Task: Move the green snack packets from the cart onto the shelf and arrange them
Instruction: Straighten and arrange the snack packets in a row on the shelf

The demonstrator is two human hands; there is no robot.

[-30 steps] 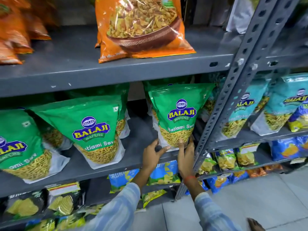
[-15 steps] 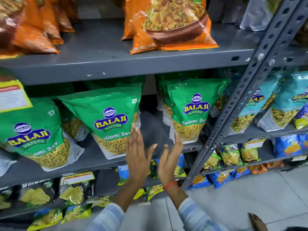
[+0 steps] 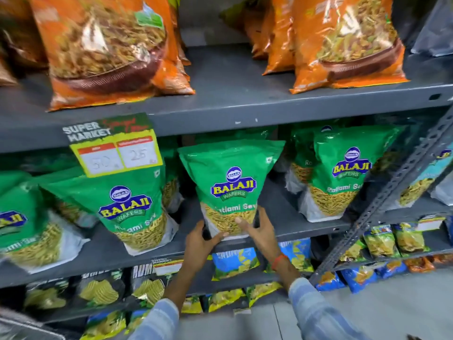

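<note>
A green Balaji snack packet (image 3: pixel 231 182) stands upright near the front edge of the grey middle shelf (image 3: pixel 306 229). My left hand (image 3: pixel 199 244) grips its lower left corner and my right hand (image 3: pixel 259 231) grips its lower right side. More green packets stand on the same shelf: one to the left (image 3: pixel 127 204), one at the far left (image 3: pixel 22 224), and one to the right (image 3: pixel 343 177). Further green packets sit behind them. The cart is not clearly in view.
Orange snack bags (image 3: pixel 103 50) fill the upper shelf. A yellow price tag (image 3: pixel 115 153) hangs from its front edge. Black, blue and yellow chip packets (image 3: pixel 235 262) line the lower shelves. A slotted metal upright (image 3: pixel 382 209) runs diagonally at the right, with teal packets (image 3: pixel 421 182) beyond it.
Both hands left the right-hand green packet, moved left with open palms, and now hold the middle green packet at its base. The view has shifted left and closer.
</note>
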